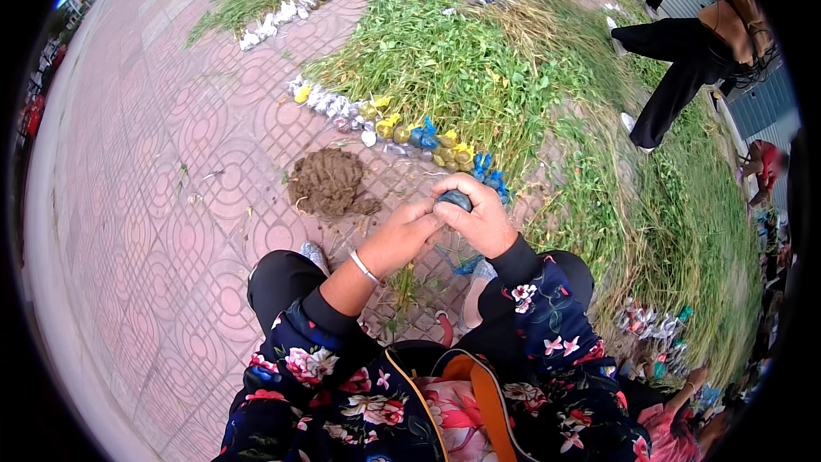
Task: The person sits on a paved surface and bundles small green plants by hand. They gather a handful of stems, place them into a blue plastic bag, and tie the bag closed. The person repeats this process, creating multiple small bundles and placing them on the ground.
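Note:
Both hands meet in front of my knees around a dark blue-grey, rounded lump point(455, 199), which looks wrapped in thin plastic. My right hand point(481, 216) curls over it, thumb and fingers closed on its sides. My left hand point(410, 229), with a silver bracelet at the wrist, presses its fingers against the lump's near left side; those fingers are partly hidden. Just beyond lies a pile of brown mud point(329, 182). A row of plants stretches behind it, their roots in small blue, yellow and white plastic bags point(402, 130).
A large heap of green plants point(453, 68) covers the paving ahead and runs right. A smaller bundle point(256, 0) lies far left. A blue plastic scrap point(467, 265) is by my foot. At the right, a person in black trousers point(676, 68) steps among the plants; others sit nearby.

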`<state>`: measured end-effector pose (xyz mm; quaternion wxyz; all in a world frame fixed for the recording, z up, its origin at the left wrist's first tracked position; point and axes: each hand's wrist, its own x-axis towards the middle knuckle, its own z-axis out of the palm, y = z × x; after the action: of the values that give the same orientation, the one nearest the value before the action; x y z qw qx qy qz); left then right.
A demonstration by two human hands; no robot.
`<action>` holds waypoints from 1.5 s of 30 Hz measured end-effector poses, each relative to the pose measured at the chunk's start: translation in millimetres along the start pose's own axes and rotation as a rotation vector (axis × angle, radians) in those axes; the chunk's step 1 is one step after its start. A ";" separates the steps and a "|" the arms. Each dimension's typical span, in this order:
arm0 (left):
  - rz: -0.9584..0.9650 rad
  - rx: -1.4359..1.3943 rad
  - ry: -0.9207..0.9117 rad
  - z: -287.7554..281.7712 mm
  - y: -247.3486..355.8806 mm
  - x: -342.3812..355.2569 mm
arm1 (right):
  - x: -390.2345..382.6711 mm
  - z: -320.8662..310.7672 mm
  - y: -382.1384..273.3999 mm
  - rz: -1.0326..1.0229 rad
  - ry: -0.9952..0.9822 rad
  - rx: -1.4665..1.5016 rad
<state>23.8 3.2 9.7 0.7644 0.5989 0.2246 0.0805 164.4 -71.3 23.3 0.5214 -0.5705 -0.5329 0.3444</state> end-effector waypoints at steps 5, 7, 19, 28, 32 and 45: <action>-0.050 -0.019 -0.002 1.2 2.4 -0.5 | 1.7 -3.1 -0.5 -0.026 0.049 0.028; -0.053 0.000 -0.014 0.9 -0.1 -0.1 | 1.7 -1.9 -2.8 -0.027 0.029 -0.073; 0.014 0.218 -0.002 8.7 -7.2 0.5 | -3.6 4.0 1.8 -0.009 0.041 -0.372; 0.291 0.926 0.243 16.5 -5.5 -1.3 | -0.9 8.9 4.1 0.081 0.124 -0.565; 0.361 0.965 0.283 17.9 -11.5 -0.6 | 1.4 5.4 10.5 0.202 0.081 -0.441; 0.188 0.261 0.168 -2.5 -22.0 9.7 | 1.7 -7.8 9.7 -0.227 0.003 -0.315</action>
<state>28.1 3.3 -14.2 0.6479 0.7025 0.2395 0.1713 174.6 -70.3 16.0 0.4618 -0.5818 -0.6405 0.1950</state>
